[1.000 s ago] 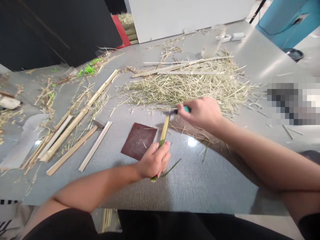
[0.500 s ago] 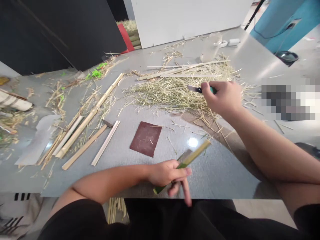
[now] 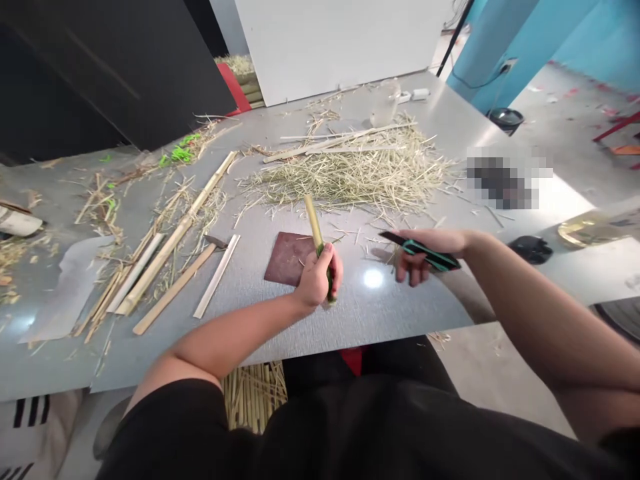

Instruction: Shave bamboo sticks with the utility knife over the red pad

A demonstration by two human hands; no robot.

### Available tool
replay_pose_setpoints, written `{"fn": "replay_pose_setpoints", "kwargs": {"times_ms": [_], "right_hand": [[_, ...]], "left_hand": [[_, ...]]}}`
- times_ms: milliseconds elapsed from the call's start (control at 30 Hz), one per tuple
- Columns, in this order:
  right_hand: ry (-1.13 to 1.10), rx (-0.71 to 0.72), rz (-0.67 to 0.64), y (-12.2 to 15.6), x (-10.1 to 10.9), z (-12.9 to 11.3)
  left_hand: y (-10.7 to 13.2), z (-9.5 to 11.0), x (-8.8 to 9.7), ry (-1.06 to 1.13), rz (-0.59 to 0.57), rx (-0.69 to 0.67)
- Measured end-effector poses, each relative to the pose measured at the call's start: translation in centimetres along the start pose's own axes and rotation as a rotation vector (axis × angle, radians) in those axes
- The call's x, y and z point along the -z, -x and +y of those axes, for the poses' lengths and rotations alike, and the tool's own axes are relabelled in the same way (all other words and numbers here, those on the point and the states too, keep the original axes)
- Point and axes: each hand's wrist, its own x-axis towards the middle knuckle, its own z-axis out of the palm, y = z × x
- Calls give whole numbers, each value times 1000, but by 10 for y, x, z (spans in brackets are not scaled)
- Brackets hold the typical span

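Observation:
My left hand (image 3: 316, 277) is closed round a short bamboo strip (image 3: 314, 220), pale at its upper end and green lower down. It holds the strip tilted upward over the edge of a brown sandpaper sheet (image 3: 285, 257). To the right, my right hand (image 3: 417, 257) holds a utility knife (image 3: 433, 255) with a black and teal handle, its dark blade (image 3: 393, 237) pointing left. The knife and the strip are apart. Beyond both hands lies a wide heap of thin bamboo shavings (image 3: 350, 177), with longer pale strips (image 3: 335, 143) on top.
Left on the metal table (image 3: 260, 320) are a wooden-handled hammer (image 3: 175, 290), a white strip (image 3: 217, 277), a long bamboo piece (image 3: 180, 227) and a whitish sheet (image 3: 75, 280). A clear cup (image 3: 384, 107) stands at the back. A black object (image 3: 530, 249) lies at right.
My left hand has moved up and turned the strip more upright, its fingers now wrapped round it. My right hand has come down and nearer with the knife. The view has shifted right.

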Motion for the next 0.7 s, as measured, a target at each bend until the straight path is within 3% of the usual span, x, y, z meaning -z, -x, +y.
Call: {"fn": "replay_pose_setpoints", "kwargs": {"times_ms": [100,200,300,400,500,600,700], "right_hand": [[-75,-19,-45,-36,-8,-20],[-219,-73,-158,-78,-6,-17],[-509,-141,-369,-101,3,10],[-695,-218,-568,-100,7,44],[-778,-264,-707,-90,1,63],[-794,-196,-616,-90,-7,62],[-693,-69,-277,-103,-14,50]], "left_hand": [[-1,-1,2,35,-21,20],[-6,0,3,5,46,16],[-16,1,4,-42,71,104],[-34,5,10,-110,35,185],[-58,18,19,-281,81,28],[-77,42,26,-313,151,-131],[-82,58,26,-149,165,0]]}}
